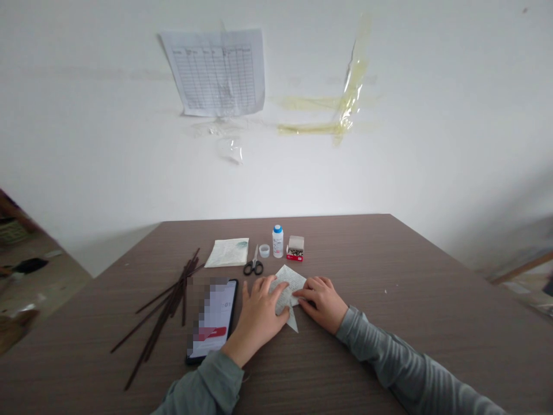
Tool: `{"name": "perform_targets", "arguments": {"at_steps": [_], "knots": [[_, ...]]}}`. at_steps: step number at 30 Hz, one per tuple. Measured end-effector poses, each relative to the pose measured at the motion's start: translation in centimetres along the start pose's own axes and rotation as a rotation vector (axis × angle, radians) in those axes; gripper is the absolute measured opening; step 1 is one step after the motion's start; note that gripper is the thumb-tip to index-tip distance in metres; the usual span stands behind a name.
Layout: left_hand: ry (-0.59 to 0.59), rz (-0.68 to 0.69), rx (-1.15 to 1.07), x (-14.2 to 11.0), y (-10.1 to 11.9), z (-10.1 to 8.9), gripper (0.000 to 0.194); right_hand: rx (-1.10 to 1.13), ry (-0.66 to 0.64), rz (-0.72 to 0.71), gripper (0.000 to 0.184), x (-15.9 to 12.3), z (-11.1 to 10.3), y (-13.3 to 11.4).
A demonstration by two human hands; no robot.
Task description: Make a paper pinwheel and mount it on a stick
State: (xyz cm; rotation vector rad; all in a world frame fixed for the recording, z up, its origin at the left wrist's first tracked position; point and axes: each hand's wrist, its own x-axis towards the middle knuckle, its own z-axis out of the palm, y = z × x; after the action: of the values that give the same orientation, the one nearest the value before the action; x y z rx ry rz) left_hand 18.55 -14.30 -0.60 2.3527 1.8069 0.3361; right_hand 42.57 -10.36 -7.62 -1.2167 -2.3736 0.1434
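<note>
A folded sheet of printed paper point(286, 293) lies on the table between my hands, one corner pointing away from me and a narrow point toward me. My left hand point(264, 305) rests over its left side with fingers spread, pressing it down. At the right edge, the fingers and thumb of my right hand point(320, 301) are closed on the paper. Parts of the sheet are hidden under both hands. Just left of my left wrist is a phone point(215, 323) with its screen lit and partly blurred.
Thin dark brown sticks point(170, 297) lie in a loose pile at left. Behind my hands are a stack of paper point(227, 253), black-handled scissors point(253, 266), a small white cap point(264, 251), a blue-capped bottle point(277, 242) and an opened red box point(295, 249) with small pieces inside. A wall point(276, 184) borders the table's far edge.
</note>
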Motion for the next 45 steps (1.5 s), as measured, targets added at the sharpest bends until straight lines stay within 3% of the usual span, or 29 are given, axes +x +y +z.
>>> {"name": "perform_targets", "arguments": {"at_steps": [9,17,24,31,45], "knots": [[-0.057,0.014,0.041,-0.1,-0.2,-0.1,0.057,0.021,-0.02,0.026,0.032,0.0,-0.3,-0.2],[0.01,0.047,0.032,-0.3,-0.4,0.4,0.059,0.033,-0.022,0.032,0.033,0.0,0.0,0.1],[-0.026,0.05,0.067,-0.6,-0.7,1.1,0.05,0.042,0.01,-0.008,0.03,0.0,0.8,0.9],[-0.057,0.078,0.099,-0.7,-0.8,0.3,0.052,0.048,-0.043,0.038,0.036,0.1,0.0,-0.1],[-0.064,-0.011,0.038,-0.6,0.2,-0.1,0.05,-0.013,-0.075,0.103,0.036,0.1,-0.7,-1.4]]}}
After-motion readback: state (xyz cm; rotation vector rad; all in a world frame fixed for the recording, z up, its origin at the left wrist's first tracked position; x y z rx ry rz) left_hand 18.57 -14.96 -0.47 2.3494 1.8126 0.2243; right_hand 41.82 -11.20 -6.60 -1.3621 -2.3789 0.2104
